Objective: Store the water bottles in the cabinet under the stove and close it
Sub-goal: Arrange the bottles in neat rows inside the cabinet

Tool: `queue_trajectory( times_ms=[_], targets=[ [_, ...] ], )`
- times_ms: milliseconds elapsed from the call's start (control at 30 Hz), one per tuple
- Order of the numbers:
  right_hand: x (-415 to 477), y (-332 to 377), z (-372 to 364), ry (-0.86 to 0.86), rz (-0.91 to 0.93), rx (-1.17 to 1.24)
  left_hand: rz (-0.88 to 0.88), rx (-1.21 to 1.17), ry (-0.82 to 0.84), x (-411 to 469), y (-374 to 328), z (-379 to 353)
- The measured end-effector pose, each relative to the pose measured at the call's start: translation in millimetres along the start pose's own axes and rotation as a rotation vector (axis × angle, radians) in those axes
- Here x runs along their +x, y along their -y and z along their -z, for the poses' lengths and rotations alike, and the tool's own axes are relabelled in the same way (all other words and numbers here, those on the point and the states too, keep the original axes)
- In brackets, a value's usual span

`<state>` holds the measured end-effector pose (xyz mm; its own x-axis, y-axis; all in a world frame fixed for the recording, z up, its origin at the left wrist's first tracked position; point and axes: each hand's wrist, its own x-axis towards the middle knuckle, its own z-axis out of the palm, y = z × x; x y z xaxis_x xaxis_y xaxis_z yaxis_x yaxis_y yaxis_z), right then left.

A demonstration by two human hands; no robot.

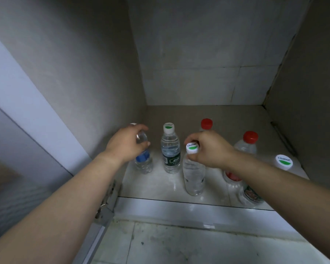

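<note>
The left hand [127,142] is closed around the upper part of a blue-labelled bottle [143,159], which stands at the left of the cabinet floor [156,183], close to the left wall; its pale cap [133,124] is just seen above the fingers. The right hand [208,147] is clenched about the neck of a clear bottle [193,176], just below its white cap with a green mark [192,148]; this bottle stands near the front edge of the floor, right of centre-left. Between the two held bottles, slightly farther in, a dark-labelled bottle [171,153] is seen upright, with a similar white and green cap. Farther back, a red-capped bottle [206,124] is partly hidden behind the right hand; to the right, a second red-capped bottle [246,143] is crossed by the right forearm. At the near right, another bottle with a white and green cap [283,162] is seen, its body largely hidden. The cabinet is open; tiled floor [179,244] lies in front.
</note>
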<state>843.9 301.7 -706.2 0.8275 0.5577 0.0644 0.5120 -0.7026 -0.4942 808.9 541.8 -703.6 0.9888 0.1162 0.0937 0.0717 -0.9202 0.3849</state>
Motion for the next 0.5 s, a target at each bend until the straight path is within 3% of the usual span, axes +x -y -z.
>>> queue_trajectory(
  times_ms=[233,367,500],
  targets=[
    [17,21,-23,-0.066,-0.028,0.007,0.016,0.048,0.0,-14,23,8],
    [21,22,-19,-0.062,-0.006,0.034,-0.01,0.043,-0.122,-12,17,6],
    [25,2,5,-0.24,-0.013,0.069,-0.041,-0.031,-0.229,-7,6,2]
  ],
)
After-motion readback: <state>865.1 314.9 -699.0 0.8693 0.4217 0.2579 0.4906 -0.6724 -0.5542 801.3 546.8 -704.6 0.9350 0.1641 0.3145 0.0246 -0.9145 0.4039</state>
